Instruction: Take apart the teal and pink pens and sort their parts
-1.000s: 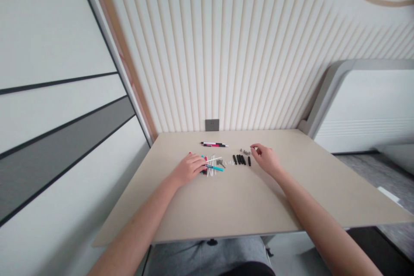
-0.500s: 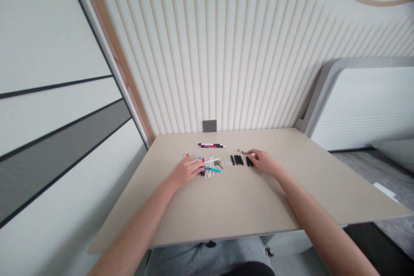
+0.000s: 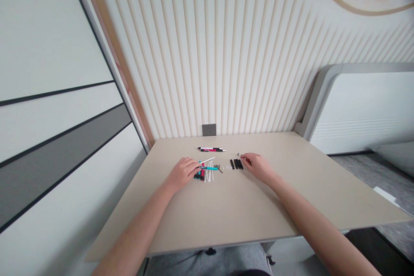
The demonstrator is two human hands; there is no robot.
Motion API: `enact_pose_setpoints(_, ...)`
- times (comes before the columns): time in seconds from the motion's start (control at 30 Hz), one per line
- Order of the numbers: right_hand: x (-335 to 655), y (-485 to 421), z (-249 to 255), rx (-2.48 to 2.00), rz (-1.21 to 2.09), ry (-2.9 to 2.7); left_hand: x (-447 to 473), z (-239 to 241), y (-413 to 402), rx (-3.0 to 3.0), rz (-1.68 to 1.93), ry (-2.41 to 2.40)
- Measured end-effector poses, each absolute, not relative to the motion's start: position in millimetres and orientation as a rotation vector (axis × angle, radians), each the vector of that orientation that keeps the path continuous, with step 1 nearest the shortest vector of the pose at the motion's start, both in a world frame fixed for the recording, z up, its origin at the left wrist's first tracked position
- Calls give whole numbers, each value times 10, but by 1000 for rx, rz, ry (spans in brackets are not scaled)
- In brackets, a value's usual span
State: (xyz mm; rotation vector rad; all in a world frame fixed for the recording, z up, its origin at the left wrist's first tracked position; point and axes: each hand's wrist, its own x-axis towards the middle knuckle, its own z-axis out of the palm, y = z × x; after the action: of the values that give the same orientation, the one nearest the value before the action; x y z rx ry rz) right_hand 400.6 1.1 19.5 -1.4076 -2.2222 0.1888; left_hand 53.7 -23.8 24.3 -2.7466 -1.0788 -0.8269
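My left hand (image 3: 185,174) is closed around the end of a blue pen barrel (image 3: 210,168), which points right. A thin white refill (image 3: 207,160) sticks out beside it, touching or near the same fingers. Just under that hand lie red, blue and black pen barrels (image 3: 202,175), partly covered. My right hand (image 3: 257,166) has its thumb and fingertips together by the small grey pen parts (image 3: 238,154); whatever is between them is too small to name. Several black rubber grips (image 3: 238,164) lie left of it in a row.
White refills (image 3: 209,176) lie crossed in the middle, with springs (image 3: 221,169) and small clear pieces (image 3: 228,167) to their right. Two whole pens (image 3: 211,149) rest farther back on the table (image 3: 226,211). A socket (image 3: 209,130) is on the ribbed wall behind.
My right hand has shifted a little left, over the small grey parts and the rightmost black grips, which are now hidden. My left hand has drawn slightly left with the blue barrel.
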Motion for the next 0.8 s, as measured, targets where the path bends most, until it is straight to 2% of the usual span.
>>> enact_pose_setpoints(0.27, 3266, -270, 218, -1342, 1, -2458, 471, 268, -219, -2592, -904, -1165)
enact_pose_setpoints(0.47, 3208, -279, 182, -1346, -66, -2481, 416, 249, -203, -2511, -998, -1236)
enact_pose_setpoints(0.8, 3214, -288, 139, -1451, -78, -2433, 422, 221, -187, -2551, -961, -1234)
